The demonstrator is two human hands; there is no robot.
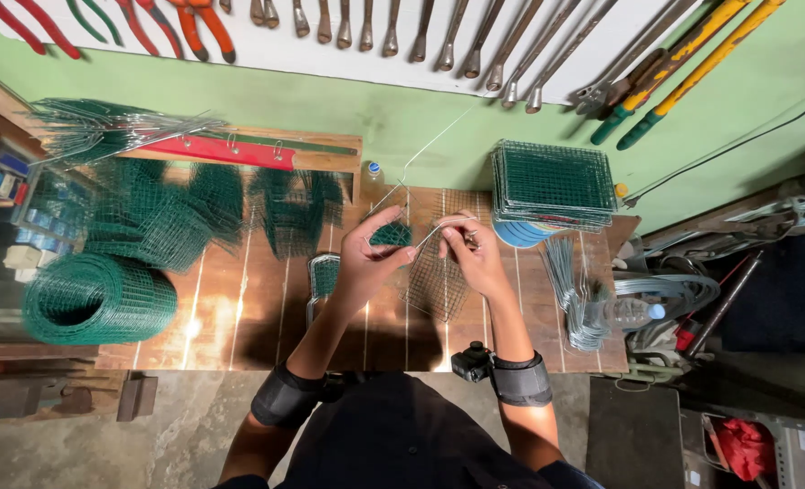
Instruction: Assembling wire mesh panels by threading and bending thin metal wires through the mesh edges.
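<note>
Above the wooden bench [239, 317], the left hand [366, 258] pinches a small green mesh piece [391, 234] while the right hand [477, 258] pinches a thin wire [434, 231] running to it, with stacked mesh panels [552, 186] and hanging wrenches [439, 36] beyond.

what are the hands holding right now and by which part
Both the left hand and the right hand pinch a thin wire near its ends, above a mesh panel.

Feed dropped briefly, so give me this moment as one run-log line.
left hand: holds small green mesh piece | right hand: pinches wire | under hands: flat mesh panel | bench: mesh roll, panel stack
</note>
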